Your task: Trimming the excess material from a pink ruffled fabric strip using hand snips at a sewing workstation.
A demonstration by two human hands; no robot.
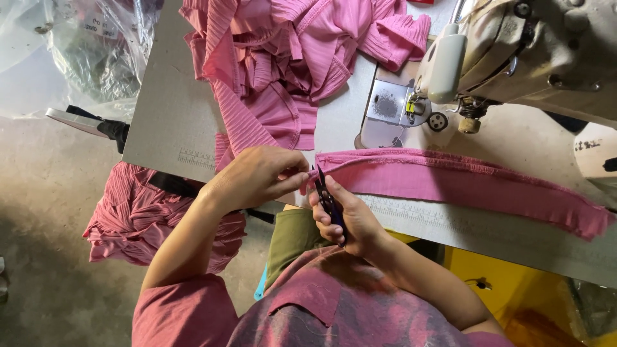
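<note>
Up left of the sewing machine (533, 51), past the table (167, 115) edge, sit clear plastic bags (96, 45) with a small white label, print too small to make out. Machine is cut off at the top and right; its needle area is partly hidden behind the head. Left of the machine, a heap of pink ribbed fabric (283, 64) on the table; more hangs below the table edge. Below the machine, a pink fabric strip (463, 183) runs along the table front. Left hand (257, 177) pinches the strip's left end. Right hand (350, 215) is clenched around dark thread snips (326, 196), tips touching that same end, just beside the left fingertips.
</note>
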